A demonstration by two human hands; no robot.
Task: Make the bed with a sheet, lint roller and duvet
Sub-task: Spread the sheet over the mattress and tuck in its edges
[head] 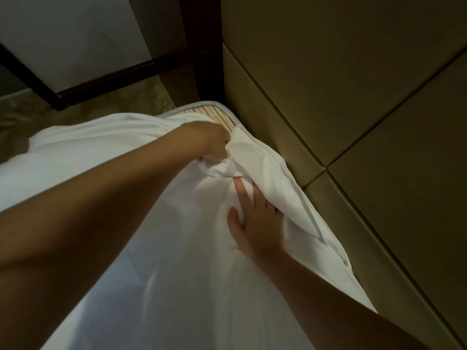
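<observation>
A white sheet [177,248] covers most of the mattress. The mattress corner [217,114] is bare, striped beige with a grey piped edge, pressed against the padded headboard [341,84]. My left hand [212,140] is closed on a bunched fold of the sheet just short of that corner. My right hand [255,223] lies flat on the sheet with fingers spread, its fingertips slipped under a loose fold along the headboard side. No lint roller or duvet is in view.
The beige padded headboard with dark seams fills the right side. A dark wooden post [202,46] and rail [101,79] stand behind the corner. Patterned carpet [101,107] shows left of the bed.
</observation>
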